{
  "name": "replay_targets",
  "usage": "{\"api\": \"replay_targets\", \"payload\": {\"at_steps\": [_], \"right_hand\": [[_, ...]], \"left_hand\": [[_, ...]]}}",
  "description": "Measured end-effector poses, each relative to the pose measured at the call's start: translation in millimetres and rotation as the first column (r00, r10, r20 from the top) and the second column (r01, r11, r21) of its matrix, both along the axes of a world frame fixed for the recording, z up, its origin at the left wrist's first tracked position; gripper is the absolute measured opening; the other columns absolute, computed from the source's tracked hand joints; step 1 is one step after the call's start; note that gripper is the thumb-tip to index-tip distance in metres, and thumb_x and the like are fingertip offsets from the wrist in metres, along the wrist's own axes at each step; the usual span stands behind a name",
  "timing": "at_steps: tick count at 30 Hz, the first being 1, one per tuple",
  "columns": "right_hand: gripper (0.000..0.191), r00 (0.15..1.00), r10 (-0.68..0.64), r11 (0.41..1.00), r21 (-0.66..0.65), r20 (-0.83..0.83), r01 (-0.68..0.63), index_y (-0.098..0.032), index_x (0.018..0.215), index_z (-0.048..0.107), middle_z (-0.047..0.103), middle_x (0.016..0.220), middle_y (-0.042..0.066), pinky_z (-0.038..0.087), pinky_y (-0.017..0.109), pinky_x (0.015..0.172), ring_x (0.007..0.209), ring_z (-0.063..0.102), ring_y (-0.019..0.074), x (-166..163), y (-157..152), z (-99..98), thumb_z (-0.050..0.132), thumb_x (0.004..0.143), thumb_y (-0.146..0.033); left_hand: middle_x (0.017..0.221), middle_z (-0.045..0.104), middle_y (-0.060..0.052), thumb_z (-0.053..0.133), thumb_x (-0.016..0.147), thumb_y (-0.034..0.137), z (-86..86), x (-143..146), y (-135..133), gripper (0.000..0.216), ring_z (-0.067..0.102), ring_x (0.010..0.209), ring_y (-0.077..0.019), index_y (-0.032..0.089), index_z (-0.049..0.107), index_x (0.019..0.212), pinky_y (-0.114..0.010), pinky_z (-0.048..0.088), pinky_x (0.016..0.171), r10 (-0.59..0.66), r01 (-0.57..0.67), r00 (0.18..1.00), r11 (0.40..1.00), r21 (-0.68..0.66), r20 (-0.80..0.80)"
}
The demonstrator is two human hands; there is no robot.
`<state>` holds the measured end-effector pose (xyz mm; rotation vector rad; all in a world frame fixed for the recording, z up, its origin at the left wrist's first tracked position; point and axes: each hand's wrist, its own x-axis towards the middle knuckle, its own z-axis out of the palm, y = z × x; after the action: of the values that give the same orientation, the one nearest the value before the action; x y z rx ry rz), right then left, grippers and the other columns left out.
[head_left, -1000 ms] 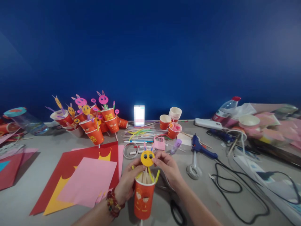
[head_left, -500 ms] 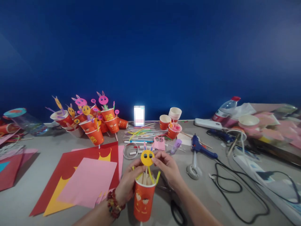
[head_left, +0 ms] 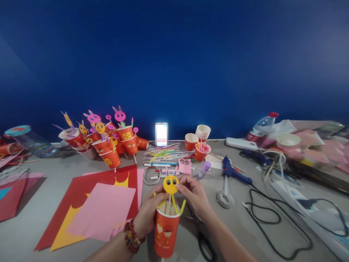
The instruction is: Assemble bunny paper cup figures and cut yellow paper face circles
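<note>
In the head view, we find the yellow rabbit face point(head_left: 171, 187) upright above the red paper cup point(head_left: 166, 238), in front of the person. We judge that a hard pinch could crease the face, and a sideways pull could work its stick point(head_left: 169, 202) loose. The right hand point(head_left: 194, 193) is closed, thumb and finger gripping the face's edge. The left hand point(head_left: 147, 209) curls beside the cup's rim, thumb near the stick; its fingers are partly hidden, so we cannot tell what it grips.
</note>
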<state>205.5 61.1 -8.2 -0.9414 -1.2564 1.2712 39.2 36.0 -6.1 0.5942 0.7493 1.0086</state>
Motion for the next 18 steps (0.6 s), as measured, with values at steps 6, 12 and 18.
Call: {"api": "replay_targets", "payload": {"at_steps": [6,12,18], "right_hand": [[0.031,0.999,-0.021,1.000,0.004,0.033,0.021,-0.018,0.068,0.056,0.054,0.067,-0.002,0.035,0.024,0.058,0.062,0.045,0.0125,-0.3,-0.6,-1.4,0.072,0.081,-0.041],[0.031,0.998,-0.020,1.000,0.023,0.056,0.019,-0.018,0.070,0.055,0.052,0.067,-0.003,0.033,0.023,0.057,0.061,0.043,0.0118,0.3,-0.3,-6.6,0.070,0.083,-0.041],[0.030,0.996,-0.020,0.998,0.055,0.081,0.016,-0.018,0.070,0.055,0.053,0.069,-0.002,0.036,0.023,0.059,0.063,0.045,0.0124,0.3,-0.1,-6.0,0.070,0.084,-0.040]], "left_hand": [[0.078,0.075,-0.005,0.076,0.074,0.022,0.4,-0.6,-2.2,0.030,0.068,0.064,-0.0154,0.015,0.072,0.104,-0.024,0.051,0.061,-0.008,0.008,1.000,1.000,0.005,0.016],[0.075,0.073,-0.005,0.081,0.073,0.028,0.6,0.8,-1.6,0.033,0.066,0.062,-0.0145,0.013,0.072,0.102,-0.024,0.052,0.061,0.013,-0.013,1.000,1.000,0.028,0.004],[0.077,0.073,-0.005,0.083,0.072,0.031,-1.3,2.4,-1.1,0.033,0.064,0.060,-0.0125,0.013,0.073,0.098,-0.023,0.050,0.059,0.047,-0.047,0.998,0.999,0.008,-0.046]]}}
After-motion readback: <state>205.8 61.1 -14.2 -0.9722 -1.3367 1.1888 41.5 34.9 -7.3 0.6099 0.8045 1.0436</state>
